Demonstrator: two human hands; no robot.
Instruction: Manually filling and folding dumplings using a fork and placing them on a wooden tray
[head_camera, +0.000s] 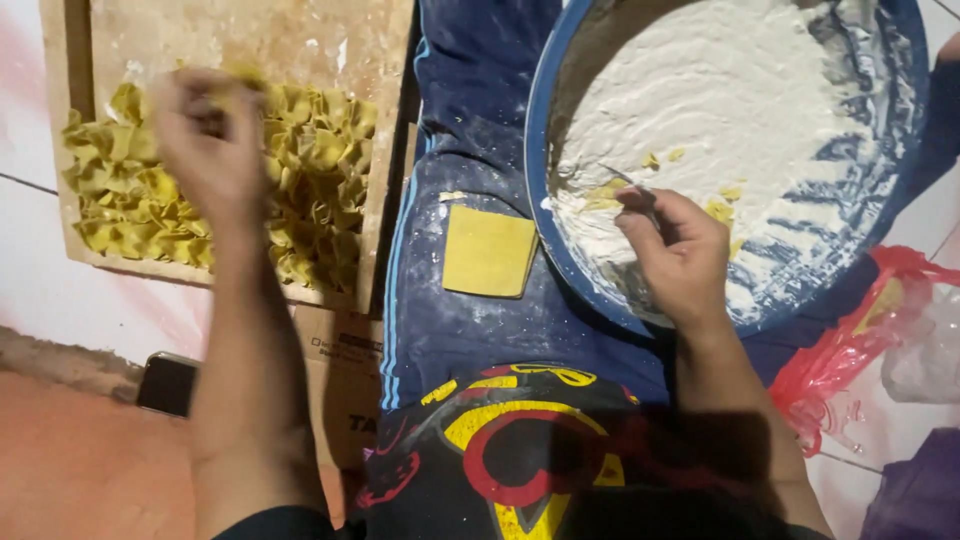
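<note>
We take the blue basin (560, 60) as our landmark: it is the biggest thing here, round, resting on our lap and full of white filling (740, 120) with yellow scraps on it. Left of the basin, past our flour-dusted blue trouser leg (470, 110), lies the wooden board (250, 35), crowded with folded yellow dumplings (320, 170). Right of the basin and below it sits a red plastic bag (850, 350). Just left of the basin's rim, on our thigh, lies a stack of square yellow wrappers (487, 250). Our right hand (680, 255) rests over the basin's near edge, fingers curled tight around a thin utensil (625, 180) whose tip is in the filling. Our left hand (205, 145) hovers over the dumplings, far left of the basin; it is blurred, and we cannot tell how far its fingers are open or whether they hold anything.
</note>
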